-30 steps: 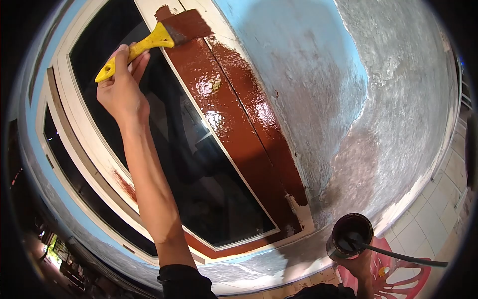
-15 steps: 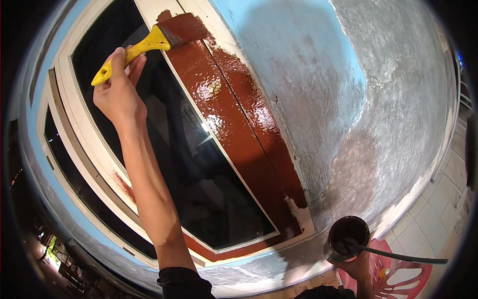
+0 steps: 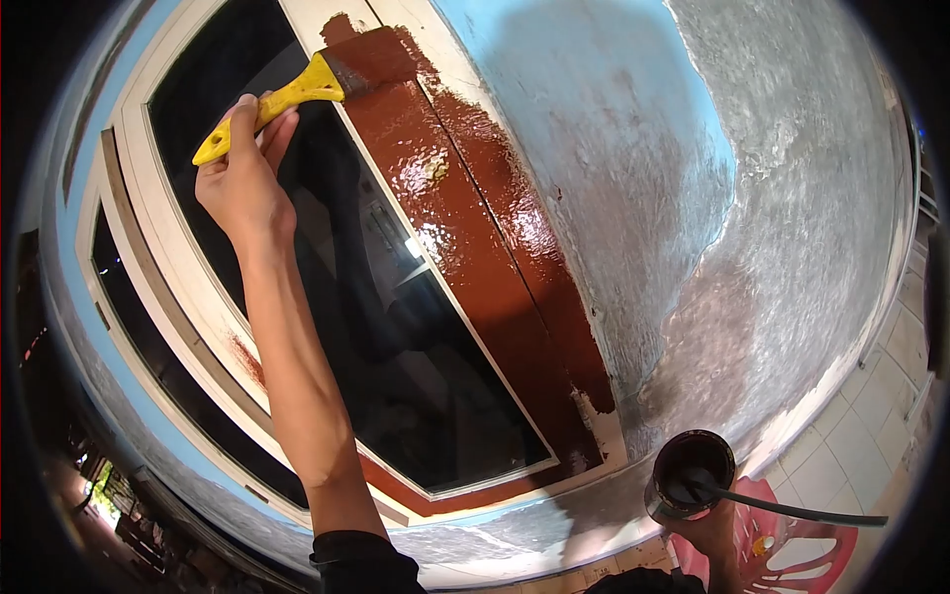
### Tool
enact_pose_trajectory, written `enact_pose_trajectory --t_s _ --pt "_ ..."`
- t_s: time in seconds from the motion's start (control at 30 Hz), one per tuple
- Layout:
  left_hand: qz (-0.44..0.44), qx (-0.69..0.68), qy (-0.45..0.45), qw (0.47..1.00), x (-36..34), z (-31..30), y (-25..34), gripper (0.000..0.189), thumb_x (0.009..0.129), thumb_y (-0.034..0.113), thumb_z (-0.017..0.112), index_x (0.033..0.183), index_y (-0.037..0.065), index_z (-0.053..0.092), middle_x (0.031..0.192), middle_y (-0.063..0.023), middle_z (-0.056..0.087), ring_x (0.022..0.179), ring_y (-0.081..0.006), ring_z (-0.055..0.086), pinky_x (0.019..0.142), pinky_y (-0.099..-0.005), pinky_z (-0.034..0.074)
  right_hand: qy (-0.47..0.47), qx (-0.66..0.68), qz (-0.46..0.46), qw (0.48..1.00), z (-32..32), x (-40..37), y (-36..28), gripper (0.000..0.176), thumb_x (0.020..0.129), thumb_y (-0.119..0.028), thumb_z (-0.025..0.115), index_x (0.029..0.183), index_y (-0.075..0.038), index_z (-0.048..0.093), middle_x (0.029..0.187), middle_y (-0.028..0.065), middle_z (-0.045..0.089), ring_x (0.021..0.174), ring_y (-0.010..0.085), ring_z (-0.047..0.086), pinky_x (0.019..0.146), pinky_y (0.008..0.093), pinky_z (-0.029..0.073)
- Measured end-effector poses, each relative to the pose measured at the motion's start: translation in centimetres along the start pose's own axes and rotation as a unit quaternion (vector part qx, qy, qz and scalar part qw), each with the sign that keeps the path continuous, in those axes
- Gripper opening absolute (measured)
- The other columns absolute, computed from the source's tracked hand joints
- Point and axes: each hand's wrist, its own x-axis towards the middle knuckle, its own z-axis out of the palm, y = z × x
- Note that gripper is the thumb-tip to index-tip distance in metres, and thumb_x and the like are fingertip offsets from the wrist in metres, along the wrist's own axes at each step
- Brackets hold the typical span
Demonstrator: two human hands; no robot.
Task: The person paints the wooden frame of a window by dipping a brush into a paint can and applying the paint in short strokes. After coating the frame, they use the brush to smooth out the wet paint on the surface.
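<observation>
My left hand [image 3: 247,188] is closed around the yellow handle of a wide paintbrush [image 3: 282,97], raised at the upper left. The brush's paint-covered bristles press against the window frame [image 3: 475,267], near the top of its wet, glossy red-brown coat. Above the bristles the frame is still cream. Low at the right, my right hand [image 3: 714,540] grips a dark paint can [image 3: 657,500] from below, fingers partly hidden behind it. A long dark rod [image 3: 802,510] leans out of the can over its rim; its lower end sits in the dark interior.
Dark glass [image 3: 386,297] lies left of the painted frame. A second window [image 3: 148,317] with a cream frame is farther left. The wall [image 3: 633,198] is blue and patchy grey. A red plastic chair [image 3: 836,554] stands below the can on a tiled floor [image 3: 841,426].
The view has shifted slightly, moving the window a little rightward in the picture. The brush stays at nearly the same spot on the frame, and the can has hardly moved.
</observation>
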Motion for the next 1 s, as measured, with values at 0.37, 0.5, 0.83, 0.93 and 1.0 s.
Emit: enact_pose_trajectory --t_s 0.37,0.5,0.83,0.93,1.0 --pt "0.175 0.085 -0.040 0.980 -1.9 1.5 3.8 0.021 0.083 0.013 0.064 0.096 -0.004 0.061 0.095 -0.0173 0.064 0.091 -0.0243 0.063 0.080 -0.0344 0.055 0.011 0.006 -0.011 1.000 -0.1 0.0 -0.2 0.099 0.045 -0.019 0.085 0.125 -0.002 0.028 0.115 0.0155 0.048 0.106 0.0281 0.050 0.089 0.0393 0.044" --pt "0.272 0.129 -0.093 0.949 -3.0 2.1 4.1 0.019 0.083 0.009 0.064 0.098 -0.002 0.061 0.097 -0.0147 0.065 0.091 -0.0192 0.063 0.078 -0.0277 0.052 0.004 -0.016 0.002 1.000 -0.3 -0.2 0.3 0.099 0.045 -0.019 0.085 0.125 -0.002 0.028 0.115 0.0156 0.048 0.106 0.0282 0.051 0.089 0.0395 0.044" --pt "0.490 0.334 -0.226 0.773 -5.3 3.4 1.8 0.028 0.069 -0.007 0.065 0.096 0.002 0.063 0.099 -0.0134 0.064 0.096 -0.0290 0.062 0.087 -0.0339 0.048 -0.005 -0.007 -0.009 1.000 -0.1 -0.2 0.4 0.100 0.044 -0.021 0.085 0.125 -0.002 0.029 0.114 0.0149 0.049 0.104 0.0277 0.052 0.088 0.0395 0.044" --pt "0.509 0.368 -0.222 0.746 -5.3 3.3 0.6 0.033 0.066 -0.008 0.065 0.097 0.002 0.063 0.103 -0.0133 0.062 0.101 -0.0309 0.059 0.092 -0.0374 0.046 -0.007 -0.017 -0.010 1.000 -0.2 -0.3 1.1 0.100 0.044 -0.021 0.085 0.124 -0.002 0.029 0.114 0.0149 0.049 0.104 0.0277 0.052 0.087 0.0395 0.044" --pt "0.511 0.361 -0.220 0.748 -5.1 3.5 -0.1 0.035 0.065 -0.008 0.065 0.098 0.002 0.062 0.106 -0.0130 0.061 0.103 -0.0316 0.058 0.094 -0.0388 0.045 -0.010 -0.012 -0.012 1.000 -0.1 -0.2 0.6 0.099 0.044 -0.021 0.086 0.124 -0.002 0.031 0.114 0.0147 0.050 0.104 0.0273 0.052 0.087 0.0393 0.045"
